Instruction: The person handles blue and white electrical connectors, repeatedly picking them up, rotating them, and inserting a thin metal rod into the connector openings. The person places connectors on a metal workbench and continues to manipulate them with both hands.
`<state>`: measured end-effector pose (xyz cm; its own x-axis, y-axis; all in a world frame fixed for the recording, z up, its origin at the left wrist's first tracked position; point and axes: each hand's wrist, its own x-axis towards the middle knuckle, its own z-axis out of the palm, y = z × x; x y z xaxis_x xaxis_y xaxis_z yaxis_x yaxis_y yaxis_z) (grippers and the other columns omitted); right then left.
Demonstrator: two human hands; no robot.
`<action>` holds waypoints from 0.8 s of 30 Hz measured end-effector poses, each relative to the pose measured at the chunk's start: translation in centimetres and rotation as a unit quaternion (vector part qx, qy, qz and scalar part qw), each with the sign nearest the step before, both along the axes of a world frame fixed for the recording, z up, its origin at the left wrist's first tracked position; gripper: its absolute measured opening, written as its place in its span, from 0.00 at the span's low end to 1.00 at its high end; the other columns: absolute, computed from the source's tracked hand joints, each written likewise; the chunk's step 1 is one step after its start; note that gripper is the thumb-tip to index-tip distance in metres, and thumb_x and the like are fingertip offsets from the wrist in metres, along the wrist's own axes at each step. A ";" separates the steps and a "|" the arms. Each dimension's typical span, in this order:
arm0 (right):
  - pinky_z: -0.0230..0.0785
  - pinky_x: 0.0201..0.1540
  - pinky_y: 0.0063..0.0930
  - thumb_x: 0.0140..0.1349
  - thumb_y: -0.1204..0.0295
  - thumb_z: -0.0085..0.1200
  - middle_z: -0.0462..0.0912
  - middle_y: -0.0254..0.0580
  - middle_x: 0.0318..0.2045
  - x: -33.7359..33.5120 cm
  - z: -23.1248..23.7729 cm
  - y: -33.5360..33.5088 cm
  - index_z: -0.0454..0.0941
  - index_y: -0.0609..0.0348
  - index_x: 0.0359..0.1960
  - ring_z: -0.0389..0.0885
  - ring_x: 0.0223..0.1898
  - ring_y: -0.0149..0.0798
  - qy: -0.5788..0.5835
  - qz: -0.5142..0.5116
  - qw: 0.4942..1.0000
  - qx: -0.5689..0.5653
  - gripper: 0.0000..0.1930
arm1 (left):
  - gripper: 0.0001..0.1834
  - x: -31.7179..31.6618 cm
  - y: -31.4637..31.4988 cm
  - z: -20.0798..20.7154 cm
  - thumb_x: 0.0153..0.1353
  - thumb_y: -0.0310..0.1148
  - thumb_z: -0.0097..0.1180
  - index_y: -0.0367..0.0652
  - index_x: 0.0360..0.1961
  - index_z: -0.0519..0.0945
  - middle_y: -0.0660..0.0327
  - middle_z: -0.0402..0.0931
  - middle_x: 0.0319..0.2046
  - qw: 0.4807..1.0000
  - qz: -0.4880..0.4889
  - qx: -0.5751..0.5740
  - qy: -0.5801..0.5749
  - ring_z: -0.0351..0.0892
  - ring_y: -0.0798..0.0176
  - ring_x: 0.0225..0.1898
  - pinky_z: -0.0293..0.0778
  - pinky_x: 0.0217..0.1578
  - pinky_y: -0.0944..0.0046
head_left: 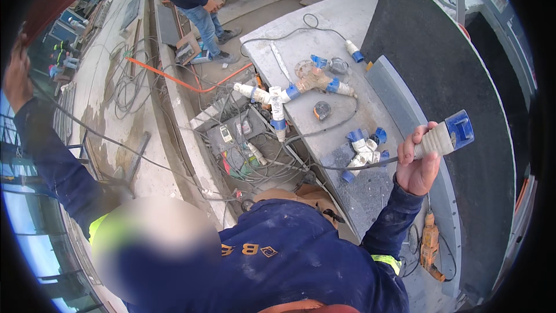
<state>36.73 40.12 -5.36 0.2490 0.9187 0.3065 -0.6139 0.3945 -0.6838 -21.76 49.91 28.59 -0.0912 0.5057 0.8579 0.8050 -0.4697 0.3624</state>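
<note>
My right hand (418, 177), raised at the right, grips a white and blue industrial plug (443, 135) by its ribbed white body, blue end pointing away. A dark cable leads from it to the left. High at the far left, my left hand (19, 78) holds a dark cable (107, 137) that slants down toward the middle; its fingertips are partly blurred. Below the plug, a white and blue three-way splitter (365, 153) lies on the grey slab (347, 194). Farther off, another three-way splitter (275, 101) joins more connectors, and a loose plug (353, 50) lies behind.
Tangled cables (255, 165) fill the gap left of the slab. An orange drill (430, 242) lies at the lower right beside a curved dark panel (437, 52). A tape measure (321, 110) rests on the slab. An orange hose (168, 75) crosses the floor near a standing person (194, 8).
</note>
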 end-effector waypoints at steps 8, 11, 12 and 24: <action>0.74 0.29 0.27 0.58 0.73 0.66 0.75 0.46 0.41 -0.2 1.1 3.5 0.69 0.61 0.46 0.77 0.28 0.33 0.026 0.073 0.995 0.062 0.19 | 0.30 24.3 1.6 -17.8 0.69 0.60 0.47 0.39 0.48 0.75 0.65 0.78 0.33 0.764 -0.426 -0.367 -0.317 0.61 0.81 0.17 0.51 0.14 0.78; 0.74 0.43 0.33 0.62 0.70 0.64 0.79 0.44 0.41 -5.8 1.5 5.0 0.70 0.58 0.45 0.79 0.38 0.37 -0.056 0.021 0.998 -0.019 0.16 | 0.37 29.0 1.3 -23.7 0.62 0.63 0.55 0.41 0.56 0.64 0.66 0.72 0.35 0.582 -0.575 -0.424 -0.388 0.58 0.80 0.20 0.52 0.17 0.76; 0.72 0.46 0.36 0.62 0.70 0.64 0.80 0.46 0.44 -7.4 1.1 5.3 0.70 0.59 0.46 0.79 0.41 0.39 -0.057 0.014 0.998 -0.010 0.16 | 0.35 30.7 1.4 -25.1 0.64 0.61 0.54 0.41 0.56 0.65 0.65 0.71 0.34 0.567 -0.578 -0.429 -0.400 0.59 0.79 0.21 0.53 0.18 0.75; 0.71 0.50 0.33 0.63 0.75 0.62 0.79 0.57 0.50 -7.0 0.2 10.4 0.66 0.75 0.58 0.78 0.48 0.39 0.007 -0.120 0.989 -0.084 0.26 | 0.20 40.7 6.4 -30.9 0.70 0.25 0.41 0.27 0.61 0.65 0.51 0.73 0.48 0.456 -0.579 -0.434 -0.518 0.75 0.64 0.40 0.74 0.40 0.64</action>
<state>29.76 50.57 -5.18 0.4691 0.8703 0.1503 -0.5260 0.4120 -0.7440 18.93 56.31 -2.33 0.5389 0.8377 0.0890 -0.6163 0.3200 0.7196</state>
